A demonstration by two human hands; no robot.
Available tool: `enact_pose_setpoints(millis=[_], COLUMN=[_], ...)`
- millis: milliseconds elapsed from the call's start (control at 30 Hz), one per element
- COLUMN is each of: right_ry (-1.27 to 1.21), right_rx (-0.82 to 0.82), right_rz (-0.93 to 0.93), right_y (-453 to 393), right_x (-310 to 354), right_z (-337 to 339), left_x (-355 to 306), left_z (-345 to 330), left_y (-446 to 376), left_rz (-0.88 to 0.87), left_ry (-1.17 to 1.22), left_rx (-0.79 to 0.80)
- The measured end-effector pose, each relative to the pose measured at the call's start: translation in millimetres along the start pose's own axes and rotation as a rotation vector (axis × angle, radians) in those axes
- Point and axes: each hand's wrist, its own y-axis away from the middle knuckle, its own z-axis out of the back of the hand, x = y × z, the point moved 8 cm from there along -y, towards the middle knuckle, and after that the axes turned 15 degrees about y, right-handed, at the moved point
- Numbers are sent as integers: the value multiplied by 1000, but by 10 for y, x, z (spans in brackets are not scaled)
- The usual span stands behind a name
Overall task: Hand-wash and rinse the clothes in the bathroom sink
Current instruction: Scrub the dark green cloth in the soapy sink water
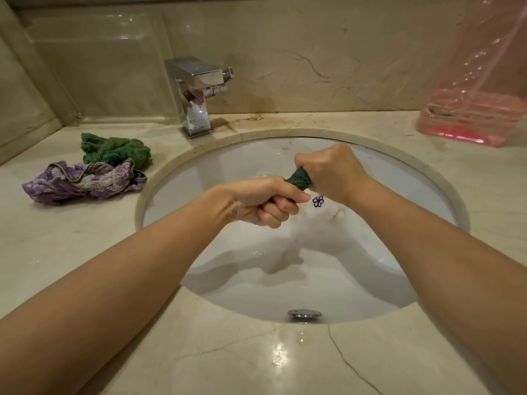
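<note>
Both fists were clenched on a twisted green cloth (299, 181) held above the sink (445, 178); the left hand (268, 202) gripped its near end, the right hand (330, 172) its far end at 1 o'clock; two more garments, green (114, 149) and purple (82, 181), lay on the counter (71, 238) at 9 o'clock.

Warm dim light, countertop (281, 356) glare, edges warped (wide-angle)
</note>
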Motion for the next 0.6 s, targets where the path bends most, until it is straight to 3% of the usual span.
enact_pose_setpoints(millis=[367, 600], right_ry=[-44, -27], right_rx=[-116, -155], right_rz=[21, 11], right_y=[-32, -26], right_x=[-57, -73], right_z=[160, 145], left_x=[76, 87], left_z=[-259, -272], left_y=[17, 10], left_rz=[61, 73], left_ry=[400, 436], left_rx=[333, 361])
